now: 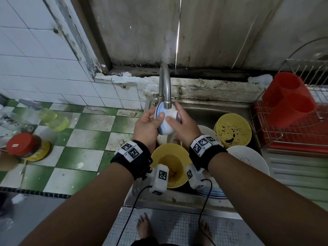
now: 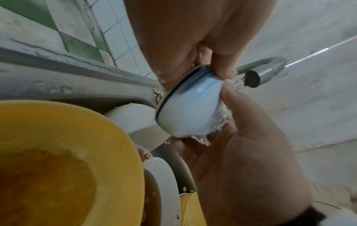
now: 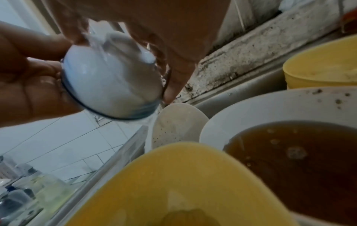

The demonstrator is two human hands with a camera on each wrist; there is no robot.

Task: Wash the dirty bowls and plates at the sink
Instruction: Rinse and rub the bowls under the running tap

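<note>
A small white bowl with a blue rim is tipped on its side under the faucet, and water runs over it. My left hand grips its rim, thumb on the outer wall. My right hand lies against the bowl's base, its thumb and straight fingers touching it. The left wrist view has the bowl between both hands, below the spout. In the right wrist view water streams over the bowl. Below in the sink lie two dirty yellow bowls and a speckled white plate.
A red drying rack with a red cutlery holder stands right of the sink. On the green-and-white tiled counter to the left are a soap bottle and a red-lidded jar. A blue-striped plate sits at the sink's front.
</note>
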